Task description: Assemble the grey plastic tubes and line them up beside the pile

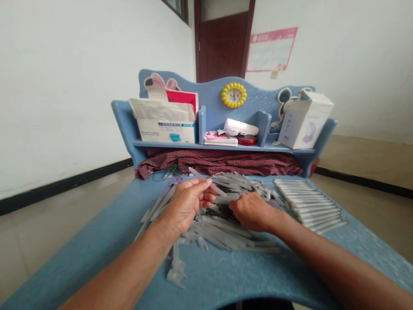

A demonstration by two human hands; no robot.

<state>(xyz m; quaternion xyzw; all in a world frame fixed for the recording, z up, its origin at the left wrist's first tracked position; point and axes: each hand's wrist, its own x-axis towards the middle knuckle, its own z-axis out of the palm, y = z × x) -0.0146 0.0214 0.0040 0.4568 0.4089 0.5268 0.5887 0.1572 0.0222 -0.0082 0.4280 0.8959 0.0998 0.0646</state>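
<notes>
My left hand (190,202) pinches a slim, translucent whitish plastic tube (219,190), like a pen barrel, between thumb and fingers. The tube tilts over the pile, its far end pointing up and left. Beside it my right hand (250,211) is closed, with its fingertips down in the pile; what they grip is hidden. Around both hands spreads a heap of similar translucent plastic pieces (222,234), with thin dark pieces (222,209) in its middle. To the right, several pen-like tubes (309,204) with dark cores lie side by side in a row.
Behind the pile, a checked red cloth (222,162) is bunched under the shelf (180,145) of the blue desk (106,245). On the shelf stand a mask box (167,131), a white box (303,122) and small items. A yellow clock (234,95) is above. Loose flat plastic pieces (176,273) lie nearer me.
</notes>
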